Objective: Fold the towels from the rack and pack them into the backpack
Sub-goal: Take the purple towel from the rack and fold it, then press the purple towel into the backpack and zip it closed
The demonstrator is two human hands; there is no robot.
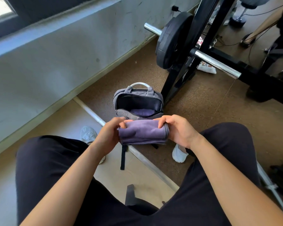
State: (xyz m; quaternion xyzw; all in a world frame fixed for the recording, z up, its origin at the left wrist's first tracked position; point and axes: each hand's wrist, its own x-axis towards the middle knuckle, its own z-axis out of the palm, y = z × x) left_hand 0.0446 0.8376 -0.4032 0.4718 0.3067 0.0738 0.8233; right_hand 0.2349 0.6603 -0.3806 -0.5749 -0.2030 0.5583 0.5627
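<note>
Towel in hand: a folded purple towel (142, 132) is held in the air between the knees, just above the front edge of the bag.
Left hand (109, 133): fingers curled round the towel's left end.
Right hand (178, 130): fingers hooked over the right end, gripping the stacked layers.
Backpack (121, 96): grey, standing on the floor (203, 108) by the foot of the black weight rack (175, 82), its mouth zipped wide open.
Already packed: another purple towel (142, 112) lies flat at the bottom.
Step, as I read it: lowering this one in.
Doing it well: keep both ends pinched so the folds don't spring, tip the far edge in first, and lay it flat on the towel below.
</note>
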